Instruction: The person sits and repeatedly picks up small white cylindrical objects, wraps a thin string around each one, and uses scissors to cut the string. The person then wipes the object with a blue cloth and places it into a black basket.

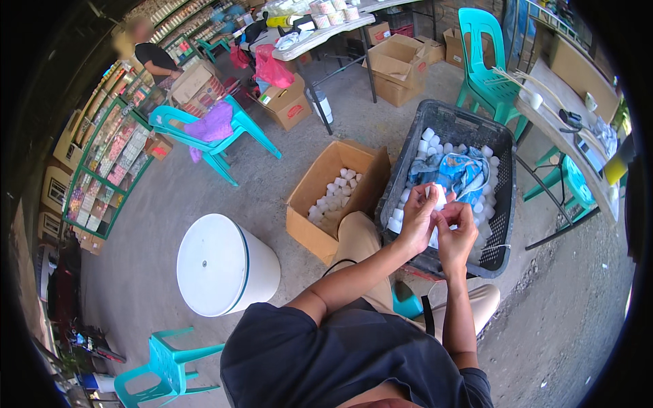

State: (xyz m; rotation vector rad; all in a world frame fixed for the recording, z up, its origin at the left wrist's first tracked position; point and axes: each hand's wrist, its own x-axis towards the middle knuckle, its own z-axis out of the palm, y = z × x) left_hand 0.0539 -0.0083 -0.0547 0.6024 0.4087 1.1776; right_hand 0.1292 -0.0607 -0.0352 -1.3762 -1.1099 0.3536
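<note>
My left hand [416, 216] is closed around a small white round container [437, 197], held up over a black plastic crate [507, 170]. My right hand [457, 233] meets it from the right, its fingers pinched at the container's lower side; whether they grip the container itself or something small on it is hidden. Inside the crate lie many similar white containers [487, 151] and a crumpled blue patterned cloth [457, 171]. Left of the crate, an open cardboard box [309, 234] holds more white containers [333, 194].
A white lidded drum [212, 265] stands to the left. Green plastic chairs [163, 364] surround the spot, one with a purple cloth [209, 122]. Tables [326, 42] stand at the back and right. A person [155, 58] is by shelves [109, 170] at the far left.
</note>
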